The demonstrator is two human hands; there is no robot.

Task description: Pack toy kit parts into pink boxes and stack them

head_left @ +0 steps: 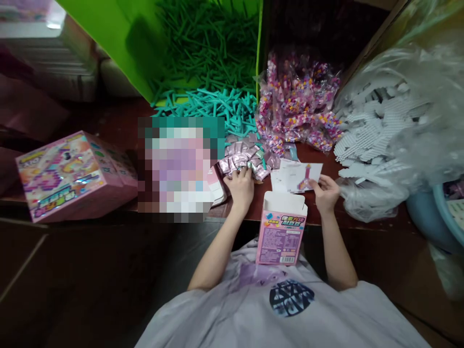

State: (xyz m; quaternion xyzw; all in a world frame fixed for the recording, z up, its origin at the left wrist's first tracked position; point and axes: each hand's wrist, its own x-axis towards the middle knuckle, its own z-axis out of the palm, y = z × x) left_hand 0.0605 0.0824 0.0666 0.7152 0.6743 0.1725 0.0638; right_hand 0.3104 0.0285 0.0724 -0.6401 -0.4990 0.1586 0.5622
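My left hand (241, 189) reaches into a pile of small shiny pink sachets (239, 153). Its fingertips touch the sachets, with the thumb apart from the fingers. Between thumb and fingers, my right hand (326, 194) pinches a white instruction sheet (299, 175) printed with a small pink-and-purple picture. More white sheets lie under and beside it on the table. In front of my body, between my forearms, an upright pink-and-purple box (281, 239) stands with its top flaps raised. What is inside the box cannot be seen.
Green sticks (203, 53) spill from a bright green bin (112, 43). Bags of colourful beads (297, 106) lie behind the sheets, and a clear bag of white ridged pieces (380, 125) is at right. A larger printed box (65, 174) stands left; a blue tub (427, 212) is far right.
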